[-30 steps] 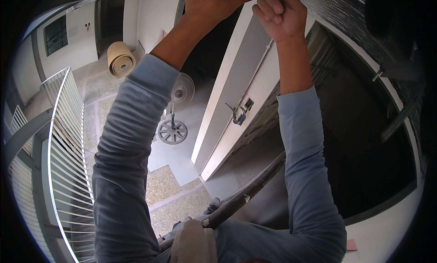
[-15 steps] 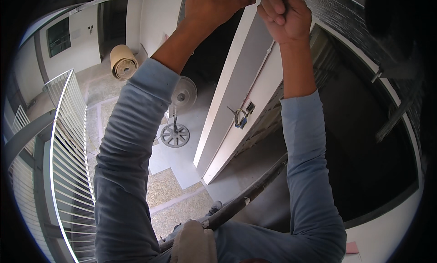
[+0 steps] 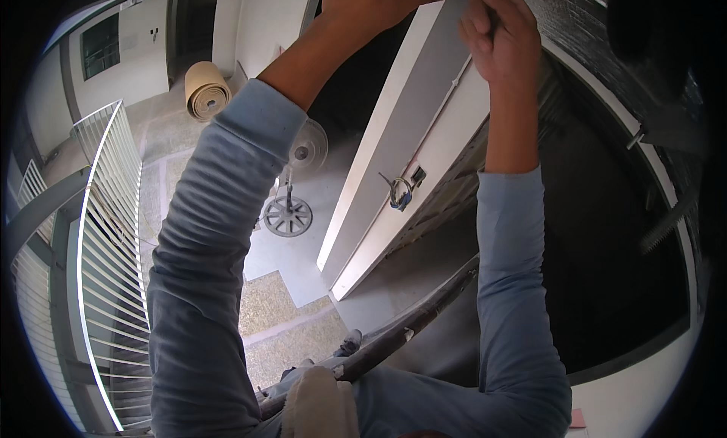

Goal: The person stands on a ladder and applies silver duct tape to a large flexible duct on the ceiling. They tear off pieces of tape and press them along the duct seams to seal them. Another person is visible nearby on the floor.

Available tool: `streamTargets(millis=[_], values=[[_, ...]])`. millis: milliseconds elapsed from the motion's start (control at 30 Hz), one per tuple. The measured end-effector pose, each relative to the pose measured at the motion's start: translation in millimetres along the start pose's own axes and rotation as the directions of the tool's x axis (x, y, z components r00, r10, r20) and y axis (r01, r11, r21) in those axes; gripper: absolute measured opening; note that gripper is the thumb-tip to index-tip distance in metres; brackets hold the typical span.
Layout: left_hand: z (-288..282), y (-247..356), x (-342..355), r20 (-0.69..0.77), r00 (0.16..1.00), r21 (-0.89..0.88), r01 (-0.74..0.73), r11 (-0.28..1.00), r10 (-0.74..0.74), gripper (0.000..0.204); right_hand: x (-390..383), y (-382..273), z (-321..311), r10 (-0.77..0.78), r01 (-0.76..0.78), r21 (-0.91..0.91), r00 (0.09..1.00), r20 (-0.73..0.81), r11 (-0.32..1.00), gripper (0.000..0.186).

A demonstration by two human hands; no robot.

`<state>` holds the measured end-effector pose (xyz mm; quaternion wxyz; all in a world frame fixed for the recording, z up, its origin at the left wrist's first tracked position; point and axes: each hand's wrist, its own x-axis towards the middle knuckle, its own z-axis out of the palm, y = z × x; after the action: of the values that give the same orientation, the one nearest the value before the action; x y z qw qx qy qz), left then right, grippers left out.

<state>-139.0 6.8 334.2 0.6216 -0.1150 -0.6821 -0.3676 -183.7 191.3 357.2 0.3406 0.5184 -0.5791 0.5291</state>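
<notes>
Right hand [image 3: 506, 42] farther right now

Left hand [image 3: 379, 2]: raised, partly cut by the top edge
Right hand [image 3: 506, 44]: raised, curled — contents unclear
Wires [image 3: 400, 195]: looped, at the white pillar [image 3: 462, 108]
Fan [image 3: 303, 151]: upright on the floor [image 3: 295, 262]
Rolled mat [image 3: 207, 91]: on its side

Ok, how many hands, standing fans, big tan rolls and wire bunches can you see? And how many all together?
Hands: 2
Standing fan: 1
Tan roll: 1
Wire bunch: 1
Total: 5
</notes>
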Motion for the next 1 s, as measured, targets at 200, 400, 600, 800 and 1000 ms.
streamTargets(millis=[200,400,600,800,1000], values=[[5.8,-3.2,-3.6,-0.058,0.996,0.015,-0.067,0.998,0.068,0.088,12.9,2.6,-7.0,0.124,-0.130,0.094,0.990,0.070,0.987,0.011],[7.8,-12.2,4.1,-0.042,0.997,0.007,-0.067,0.998,0.068,0.082,11.3,8.4,-3.6,0.169,-0.185,0.152,0.980,0.109,0.971,0.011],[1.2,-11.4,11.3,0.045,0.999,0.048,-0.023,0.999,0.020,0.081,20.4,12.7,3.5,0.226,-0.259,0.201,0.958,0.175,0.945,0.011],[2.1,-14.6,6.3,-0.041,0.995,0.094,-0.091,0.991,0.095,0.088,24.1,17.9,10.6,0.250,-0.298,0.237,0.945,0.211,0.925,0.011],[4.1,-24.3,15.8,0.014,0.999,0.106,-0.032,0.994,0.030,0.093,29.1,21.1,17.1,0.264,-0.323,0.258,0.934,0.239,0.910,0.011]])
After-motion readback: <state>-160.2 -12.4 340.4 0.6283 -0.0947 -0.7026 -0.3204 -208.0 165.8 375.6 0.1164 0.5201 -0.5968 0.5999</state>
